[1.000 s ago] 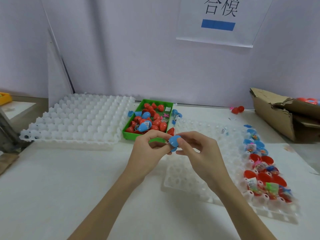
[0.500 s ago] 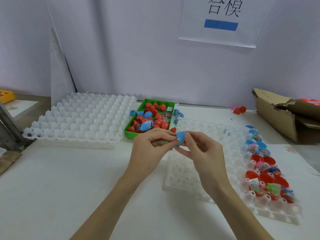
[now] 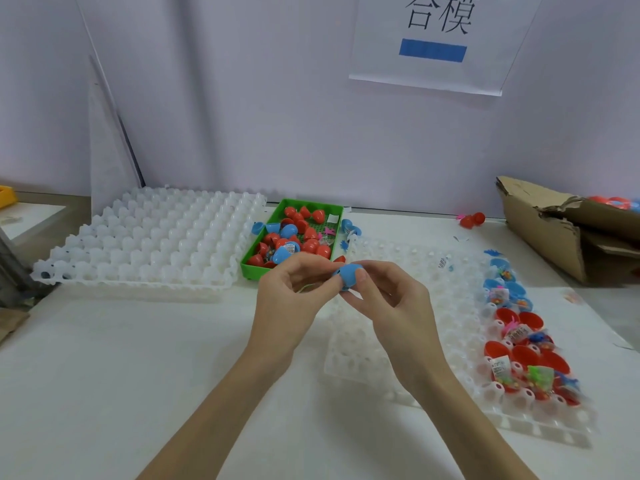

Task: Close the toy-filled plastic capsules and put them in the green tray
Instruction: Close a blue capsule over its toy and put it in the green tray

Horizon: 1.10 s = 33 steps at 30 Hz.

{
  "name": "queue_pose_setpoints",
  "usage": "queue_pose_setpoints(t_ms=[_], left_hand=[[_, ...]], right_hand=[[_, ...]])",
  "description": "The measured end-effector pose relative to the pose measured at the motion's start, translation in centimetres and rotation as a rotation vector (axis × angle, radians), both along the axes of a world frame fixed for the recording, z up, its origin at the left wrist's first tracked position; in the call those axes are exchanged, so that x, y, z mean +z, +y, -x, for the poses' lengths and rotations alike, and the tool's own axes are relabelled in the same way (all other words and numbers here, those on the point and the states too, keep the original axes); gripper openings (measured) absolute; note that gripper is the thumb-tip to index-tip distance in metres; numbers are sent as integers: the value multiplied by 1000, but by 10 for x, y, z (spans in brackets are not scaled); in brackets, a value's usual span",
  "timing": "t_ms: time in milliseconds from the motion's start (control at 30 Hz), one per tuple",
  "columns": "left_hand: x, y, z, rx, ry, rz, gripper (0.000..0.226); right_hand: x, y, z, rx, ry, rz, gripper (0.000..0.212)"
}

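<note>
A blue plastic capsule (image 3: 349, 276) is held above the table's middle, just in front of the green tray (image 3: 252, 266). My left hand (image 3: 294, 296) pinches it from the left. My right hand (image 3: 388, 299) grips it from the right, thumb over its top. The green tray holds several red and blue capsules (image 3: 294, 237). Open red capsule halves (image 3: 526, 355) and blue capsule halves (image 3: 505, 285) with toy packets stand in the white holder tray (image 3: 398, 358) at the right.
A second white holder tray (image 3: 156, 244) lies at the left, next to the green tray. A torn cardboard box (image 3: 561, 230) sits at the far right. Two red capsule pieces (image 3: 471, 220) lie near the back wall. Loose blue halves (image 3: 348, 225) lie beside the green tray.
Both hands stay together on the blue capsule. The capsule has turned between the fingers, and the right thumb now lies over its top.
</note>
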<state>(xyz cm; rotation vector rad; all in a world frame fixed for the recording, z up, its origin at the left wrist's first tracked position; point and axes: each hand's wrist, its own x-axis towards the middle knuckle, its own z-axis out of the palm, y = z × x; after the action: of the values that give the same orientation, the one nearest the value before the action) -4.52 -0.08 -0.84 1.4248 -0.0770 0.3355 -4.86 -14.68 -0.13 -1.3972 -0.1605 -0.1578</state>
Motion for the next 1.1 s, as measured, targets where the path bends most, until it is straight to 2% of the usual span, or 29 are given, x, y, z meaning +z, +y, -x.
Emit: queue_pose_setpoints(t_ms=[67,200,300,400,767,933,1033,1100], left_hand=[[0,1,0,-45,-1,-7,14],[2,1,1,-125,-63,-50,24],[1,0,1,-89,-101,-128,32],[3,1,1,-34,-122,-129,30],[7,9,2,-62,-202,-153,33],[5,6,3,-43,-181,-161,33],[5,7,2,-46,-203,-168,32],[6,8,2,-50,-206,-172,31]], right_hand=[[1,0,0,-4,1,-20,14],[3,-2,-1,-51,9,-98,13],[3,-2,-1,-47,35,-140,15],[4,-1,-1,5,48,-146,15],[9,-7,2,134,93,-228,20],[7,-10,1,50,-28,-39,16],[6,-12,-1,107,29,-68,18],[8,-13,-1,218,127,-186,24]])
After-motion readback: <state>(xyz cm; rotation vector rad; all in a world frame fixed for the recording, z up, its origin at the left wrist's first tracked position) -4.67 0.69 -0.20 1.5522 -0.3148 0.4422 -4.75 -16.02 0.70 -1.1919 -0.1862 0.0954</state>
